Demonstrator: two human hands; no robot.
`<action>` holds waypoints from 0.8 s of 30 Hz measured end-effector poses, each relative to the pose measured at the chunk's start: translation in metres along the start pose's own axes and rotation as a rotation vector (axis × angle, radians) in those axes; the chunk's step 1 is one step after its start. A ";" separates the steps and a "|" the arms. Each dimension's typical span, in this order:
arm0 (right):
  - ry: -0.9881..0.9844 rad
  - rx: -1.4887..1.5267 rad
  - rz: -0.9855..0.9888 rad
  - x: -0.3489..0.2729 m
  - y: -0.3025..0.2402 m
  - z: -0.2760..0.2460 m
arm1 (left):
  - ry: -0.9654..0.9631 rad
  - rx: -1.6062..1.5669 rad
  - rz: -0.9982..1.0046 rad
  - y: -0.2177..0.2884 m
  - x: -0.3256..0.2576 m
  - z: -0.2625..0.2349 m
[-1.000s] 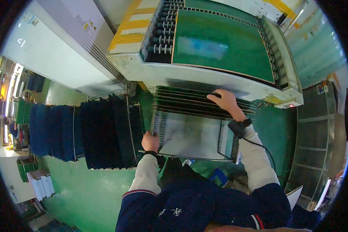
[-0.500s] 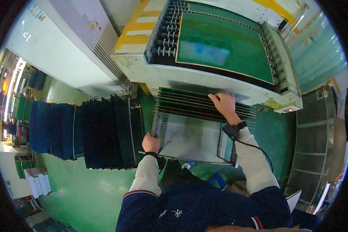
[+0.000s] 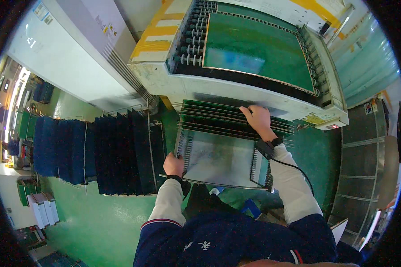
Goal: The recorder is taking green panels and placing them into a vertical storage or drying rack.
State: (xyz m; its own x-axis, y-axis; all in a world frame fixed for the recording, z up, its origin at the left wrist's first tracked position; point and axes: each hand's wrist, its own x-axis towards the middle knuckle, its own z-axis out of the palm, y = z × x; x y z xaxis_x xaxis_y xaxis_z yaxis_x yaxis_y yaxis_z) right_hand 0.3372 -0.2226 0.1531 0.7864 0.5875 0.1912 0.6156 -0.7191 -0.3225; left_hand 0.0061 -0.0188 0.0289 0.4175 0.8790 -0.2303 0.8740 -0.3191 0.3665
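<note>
Bright, even indoor light with soft shadows. A pale sheen lies on the flat green machine bed [image 3: 258, 49]. Heavy fisheye bending curves straight edges, and a black rim surrounds the slightly soft picture.

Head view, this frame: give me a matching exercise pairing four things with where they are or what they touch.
Things:
1. left hand
2. right hand
3. dark blue upright panels in a wire rack
4. green flat board on the machine conveyor

Places:
A. on top of the pale machine, between roller rows
B. on the left edge of the grey framed tray
C. to the person's left, over the green floor
D. on the stacked green boards at the machine's mouth

Pairs: 1-B, 2-D, 3-C, 4-A
</note>
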 end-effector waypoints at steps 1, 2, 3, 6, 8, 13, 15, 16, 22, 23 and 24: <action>-0.003 -0.001 -0.001 0.001 0.000 0.000 | -0.008 0.002 -0.005 0.001 0.000 0.000; -0.005 -0.003 -0.002 0.001 0.002 0.000 | -0.016 0.004 -0.008 0.001 0.001 0.000; 0.001 -0.006 -0.002 0.001 0.003 0.001 | -0.025 0.006 -0.012 0.001 0.002 0.001; 0.018 -0.004 -0.006 0.001 0.003 0.002 | -0.012 0.021 0.003 -0.002 0.002 0.002; 0.029 0.004 -0.009 0.002 0.003 0.003 | 0.013 0.013 0.013 -0.002 0.002 0.003; 0.042 -0.011 -0.021 0.003 0.007 0.004 | 0.006 -0.007 0.020 0.002 0.002 0.002; 0.053 -0.008 -0.036 0.004 0.004 0.003 | 0.013 -0.004 0.016 -0.001 0.002 0.003; 0.057 -0.005 -0.043 0.004 0.002 0.003 | 0.009 0.007 0.019 -0.003 0.003 0.003; 0.087 -0.017 -0.051 0.002 0.003 0.003 | 0.006 0.044 0.033 -0.004 0.003 0.004; 0.098 -0.022 -0.058 0.002 0.002 0.003 | -0.009 0.040 0.023 -0.004 0.003 0.003; 0.093 -0.022 -0.059 0.002 0.002 0.003 | -0.024 0.037 0.012 -0.003 0.003 0.003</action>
State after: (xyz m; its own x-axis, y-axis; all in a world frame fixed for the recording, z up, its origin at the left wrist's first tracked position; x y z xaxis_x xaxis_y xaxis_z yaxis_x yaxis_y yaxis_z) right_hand 0.3399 -0.2217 0.1501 0.7496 0.5926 0.2950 0.6611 -0.6929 -0.2879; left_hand 0.0050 -0.0161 0.0244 0.4336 0.8665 -0.2474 0.8771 -0.3428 0.3364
